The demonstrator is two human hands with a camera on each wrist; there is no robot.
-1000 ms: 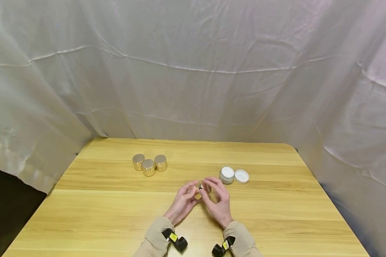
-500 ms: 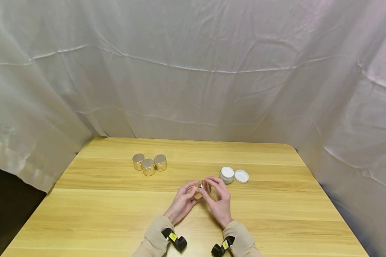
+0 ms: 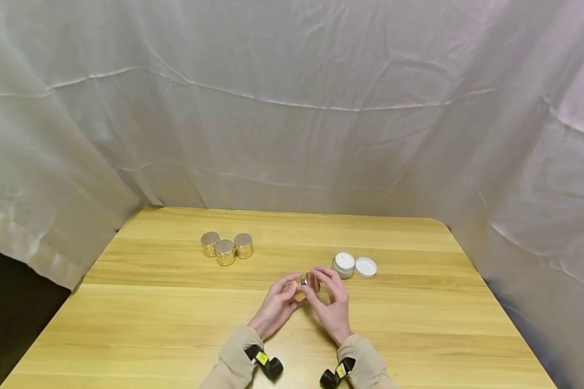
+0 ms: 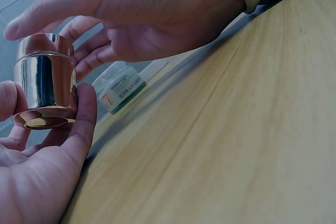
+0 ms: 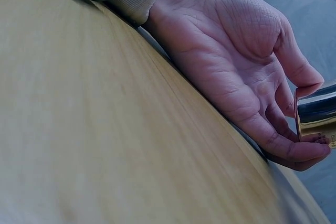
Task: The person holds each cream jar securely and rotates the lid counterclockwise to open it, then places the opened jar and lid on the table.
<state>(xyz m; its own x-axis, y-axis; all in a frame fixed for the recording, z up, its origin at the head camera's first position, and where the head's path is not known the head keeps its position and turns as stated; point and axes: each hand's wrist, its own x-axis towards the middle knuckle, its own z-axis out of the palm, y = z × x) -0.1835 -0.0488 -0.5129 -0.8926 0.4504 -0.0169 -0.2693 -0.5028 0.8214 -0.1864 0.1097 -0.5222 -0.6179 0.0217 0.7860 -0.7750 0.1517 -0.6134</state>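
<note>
A shiny gold jar [image 4: 46,80] is held between both hands, tilted toward the right in the head view. My left hand [image 3: 275,307] grips its lower body, the thumb on one side and fingers round the other, as the left wrist view shows. Thumb and fingertips of my right hand [image 3: 333,309] pinch the lid end [image 5: 315,109] of the jar. A seam line circles the jar just under the lid. Just beyond the right hand stands an uncovered glass jar [image 3: 343,266] with a white inner disc; its label [image 4: 122,88] shows in the left wrist view.
Beside the uncovered jar lies a round white lid [image 3: 366,267]. Three gold lidded jars [image 3: 225,253] stand grouped at the back left of the wooden table [image 3: 151,324]. A grey curtain [image 3: 292,135] hangs along the back and sides.
</note>
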